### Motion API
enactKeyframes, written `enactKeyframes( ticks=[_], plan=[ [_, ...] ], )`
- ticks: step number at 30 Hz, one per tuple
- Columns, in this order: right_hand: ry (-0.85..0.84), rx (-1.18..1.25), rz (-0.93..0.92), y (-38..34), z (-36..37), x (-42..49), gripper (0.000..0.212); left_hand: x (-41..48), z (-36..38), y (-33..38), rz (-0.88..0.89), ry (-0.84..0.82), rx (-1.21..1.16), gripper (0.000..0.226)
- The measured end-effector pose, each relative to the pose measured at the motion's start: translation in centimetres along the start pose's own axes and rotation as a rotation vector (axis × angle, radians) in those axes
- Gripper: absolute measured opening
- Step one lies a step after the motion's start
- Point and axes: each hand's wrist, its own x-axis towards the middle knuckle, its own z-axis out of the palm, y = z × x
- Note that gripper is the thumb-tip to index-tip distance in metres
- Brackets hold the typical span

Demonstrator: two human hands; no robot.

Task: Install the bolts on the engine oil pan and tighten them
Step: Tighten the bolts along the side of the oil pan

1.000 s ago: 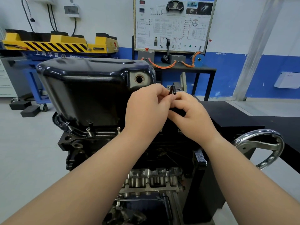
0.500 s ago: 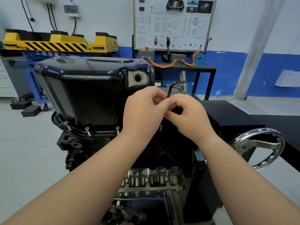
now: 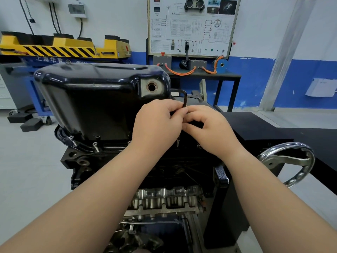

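Note:
A glossy black oil pan (image 3: pixel 94 99) sits upside down on the engine block (image 3: pixel 82 161), its drain hole facing me. Several silver bolts (image 3: pixel 95 147) stand partly raised along the pan's near flange. A black L-shaped hex key (image 3: pixel 184 99) stands upright beside the pan's right corner; its bent end points left. My left hand (image 3: pixel 156 125) pinches the key's shaft. My right hand (image 3: pixel 209 128) holds the same shaft just below, fingers curled. Under the hands a bolt (image 3: pixel 177 142) sticks up from the flange; the key's tip is hidden.
A chrome handwheel (image 3: pixel 290 161) on the engine stand sits at the right. A black bench (image 3: pixel 273 128) lies behind it. A yellow-and-black lift (image 3: pixel 60 46) and a wiring display board (image 3: pixel 191 24) stand by the far wall. Grey floor lies to the left.
Both hands have sunk lower toward the pan flange. More of the hex key now shows above the fingers, with its bent end visible.

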Motion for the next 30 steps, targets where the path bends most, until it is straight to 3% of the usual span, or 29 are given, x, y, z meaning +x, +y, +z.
enactKeyframes(
  ticks=[9, 17, 20, 30],
  plan=[
    [0.09, -0.005, -0.012, -0.3, 1.0, -0.2, 0.019, 0.0, -0.1, 0.1, 0.039, 0.106, 0.035, 0.011],
    [-0.029, 0.019, -0.05, -0.1, 0.3, 0.2, 0.014, 0.1, -0.2, 0.1, 0.068, 0.026, 0.077, 0.017],
    [0.003, 0.039, -0.034, -0.3, 0.4, 0.2, 0.013, 0.3, -0.1, 0.2, 0.062, 0.015, 0.123, 0.021],
    [0.085, 0.076, 0.037, -0.5, 0.8, -0.3, 0.012, -0.8, 0.7, 0.4, -0.018, 0.105, -0.076, 0.012]
  ],
)
